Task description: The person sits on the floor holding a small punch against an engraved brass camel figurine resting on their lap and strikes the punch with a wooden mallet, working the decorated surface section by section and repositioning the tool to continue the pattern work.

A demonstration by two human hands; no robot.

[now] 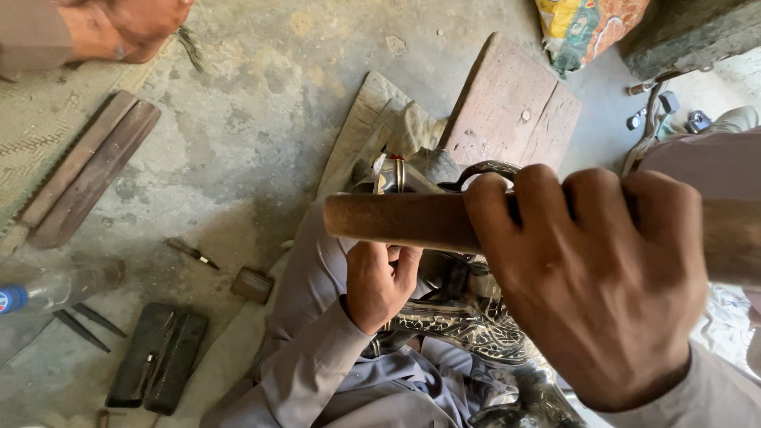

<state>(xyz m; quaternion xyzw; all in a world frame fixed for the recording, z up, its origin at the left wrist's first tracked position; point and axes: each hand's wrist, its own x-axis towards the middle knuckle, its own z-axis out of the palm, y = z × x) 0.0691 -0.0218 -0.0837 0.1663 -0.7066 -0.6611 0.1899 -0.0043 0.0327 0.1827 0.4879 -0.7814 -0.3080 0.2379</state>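
Note:
My right hand (598,277) is raised close to the camera, fist closed around a thick brown wooden handle (396,219) that runs across the frame; its head is out of view. Below it my left hand (379,281) is closed on a small tool held against a dark metal piece with engraved silver patterning (468,321) resting in my lap. What exactly the left fingers pinch is hidden by the wooden handle. I wear a grey long-sleeved garment.
A reddish wooden block (511,107) stands ahead on the concrete floor. Two wooden slats (87,178) lie at left, a plastic bottle (55,287), thin chisels (79,323) and a dark flat case (158,357) at lower left. Another person's foot (127,28) shows top left.

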